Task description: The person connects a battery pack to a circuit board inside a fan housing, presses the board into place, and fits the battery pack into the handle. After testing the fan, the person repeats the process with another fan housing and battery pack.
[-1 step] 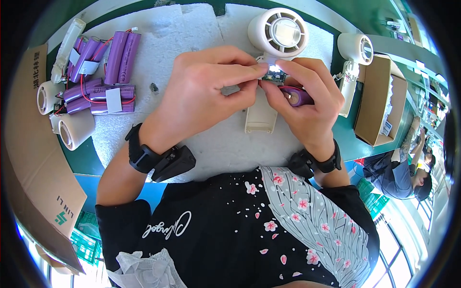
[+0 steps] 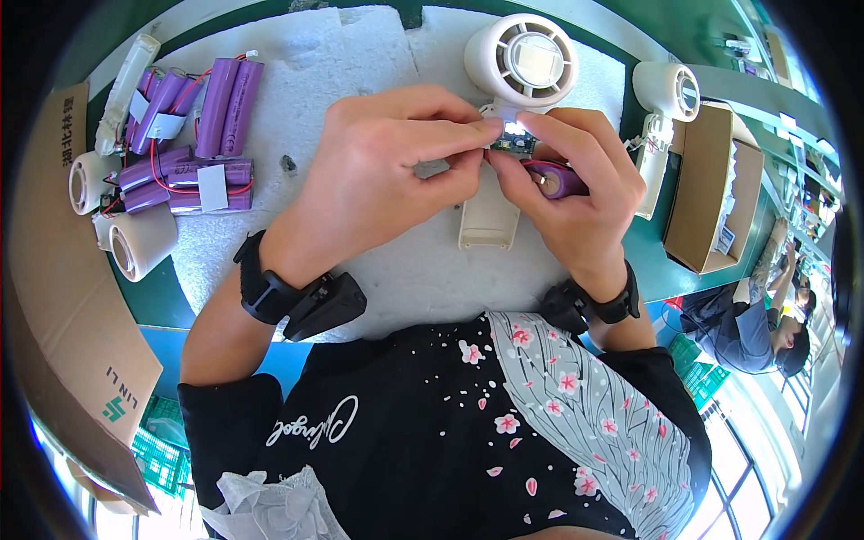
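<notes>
A small green circuit board with a bright lit spot sits in the open handle of a white handheld fan. My left hand has its thumb and forefinger pinched together at the board's left edge; what lies between those fingertips is hidden. My right hand is curled around a purple battery cell, its thumb and forefinger reaching to the board's right side. A red wire runs beside the battery. Fingers cover part of the handle.
Several purple battery packs with red wires lie at the left, near white fan heads. A foam sheet covers the bench. Another open fan and a cardboard box stand at the right. Another person sits beyond.
</notes>
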